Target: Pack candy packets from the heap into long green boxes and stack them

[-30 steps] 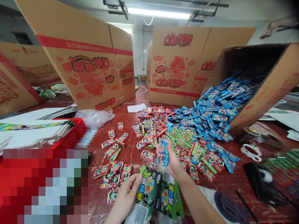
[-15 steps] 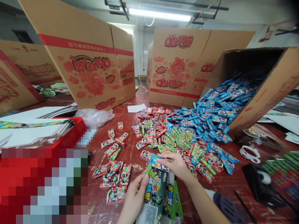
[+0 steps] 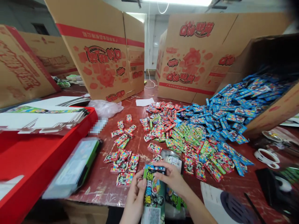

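Observation:
Between my two hands, at the bottom middle of the head view, stands a green and black printed candy bag [image 3: 154,194], nearly upright. My left hand [image 3: 135,194] is closed on its left edge, thumb on the front. At the bag's top right, my right hand [image 3: 171,179] pinches the edge near the mouth. A bit of blue wrapper shows at the top of the bag. Behind my right hand lie more bags [image 3: 174,197], partly hidden. Just beyond are small red candy packets [image 3: 154,147], with others [image 3: 125,179] in a loose group to the left.
Blue packets [image 3: 224,109] spill from a tipped carton [image 3: 271,115] on the right, beside a green packet pile [image 3: 184,133]. Upright cartons [image 3: 102,62] line the back. At left are a red bin [image 3: 70,152] and clear-wrapped bags [image 3: 72,169]. A tape dispenser [image 3: 275,183] sits right.
The view has tilted down and turned slightly left. The bag stands straighter, and the blue wrapper at its mouth sticks out less. My right hand has come lower on the bag's top edge.

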Motion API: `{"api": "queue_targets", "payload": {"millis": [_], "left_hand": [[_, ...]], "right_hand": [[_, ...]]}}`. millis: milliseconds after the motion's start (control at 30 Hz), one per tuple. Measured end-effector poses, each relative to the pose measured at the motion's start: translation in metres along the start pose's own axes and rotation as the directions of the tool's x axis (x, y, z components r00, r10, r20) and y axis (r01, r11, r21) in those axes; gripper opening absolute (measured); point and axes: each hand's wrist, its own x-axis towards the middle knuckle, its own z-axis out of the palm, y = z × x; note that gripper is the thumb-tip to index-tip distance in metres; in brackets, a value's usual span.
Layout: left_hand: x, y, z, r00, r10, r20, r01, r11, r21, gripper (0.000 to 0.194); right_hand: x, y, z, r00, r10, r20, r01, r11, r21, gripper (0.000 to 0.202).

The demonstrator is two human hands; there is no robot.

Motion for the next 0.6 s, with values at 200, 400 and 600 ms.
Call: {"api": "queue_targets", "payload": {"millis": [200, 400, 600], "left_hand": [[-0.008, 0.004, -0.015, 0.995, 0.104, -0.005, -0.1, 0.967, 0.235, 0.057], [-0.009, -0.009, -0.017, 0.99, 0.119, -0.069, -0.101, 0.97, 0.222, 0.059], [-0.007, -0.01, -0.016, 0.993, 0.094, -0.068, -0.076, 0.97, 0.229, 0.037]], "right_hand": [[-0.009, 0.016, 0.031, 0.999, 0.038, -0.027, -0.038, 0.999, -0.006, 0.025], [-0.021, 0.033, 0.045, 0.982, -0.029, -0.188, 0.029, 1.0, 0.0, 0.027], [-0.038, 0.045, 0.063, 0.907, 0.0, -0.421, 0.058, 0.991, 0.124, 0.042]]}}
